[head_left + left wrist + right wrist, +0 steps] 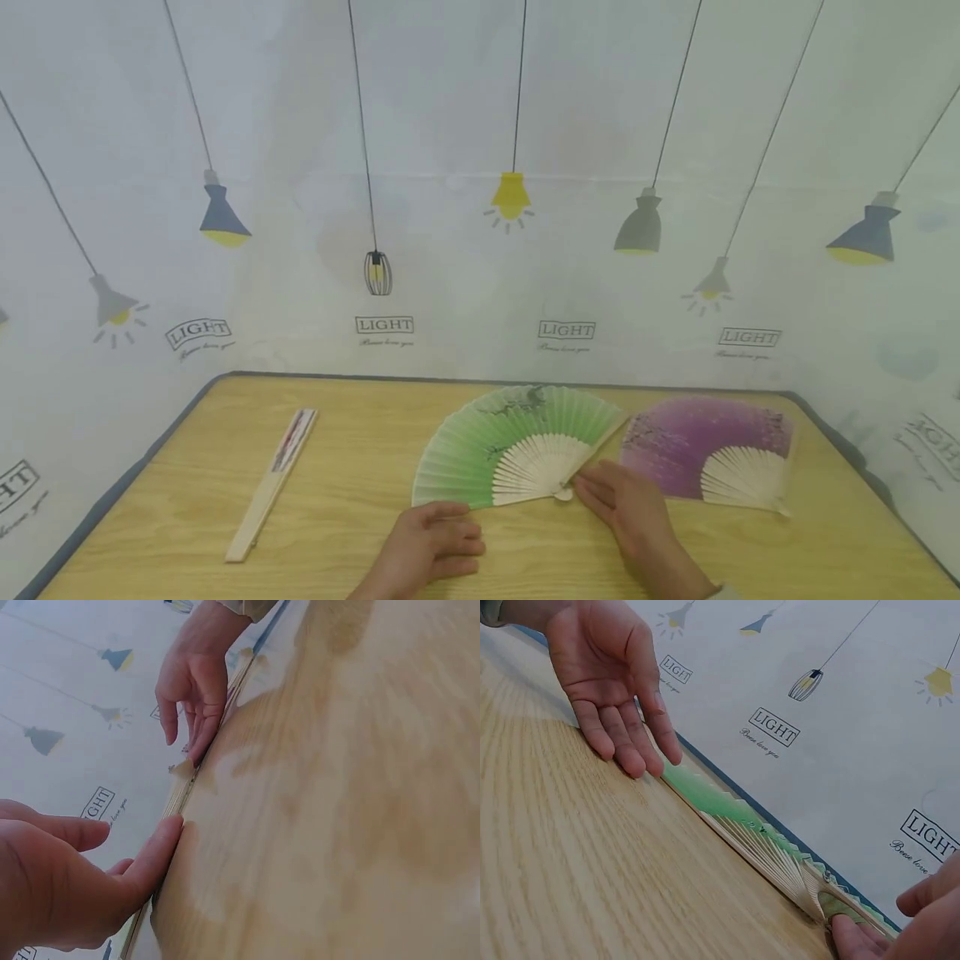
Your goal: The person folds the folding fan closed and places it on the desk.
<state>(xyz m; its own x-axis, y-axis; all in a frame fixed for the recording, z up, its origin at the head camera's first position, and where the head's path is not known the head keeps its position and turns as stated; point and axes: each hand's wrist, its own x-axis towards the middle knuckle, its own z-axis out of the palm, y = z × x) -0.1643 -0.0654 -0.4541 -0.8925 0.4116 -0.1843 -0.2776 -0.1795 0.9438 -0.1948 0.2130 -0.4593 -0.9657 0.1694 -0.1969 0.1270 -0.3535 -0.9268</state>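
Note:
A green folding fan lies spread out on the wooden table, its pale ribs meeting at a pivot on the lower right. My left hand is at the fan's lower left edge, fingers extended and touching the outer end. Beside the pivot, the fingers of my right hand rest against the fan's right side, lightly bent. In the right wrist view the green fan stretches between both hands, and the left palm shows with straight fingers.
An open purple folding fan lies to the right, close to the right hand. On the left is a closed folding fan with pale wooden guards. A white sheet printed with lamps hangs behind the table.

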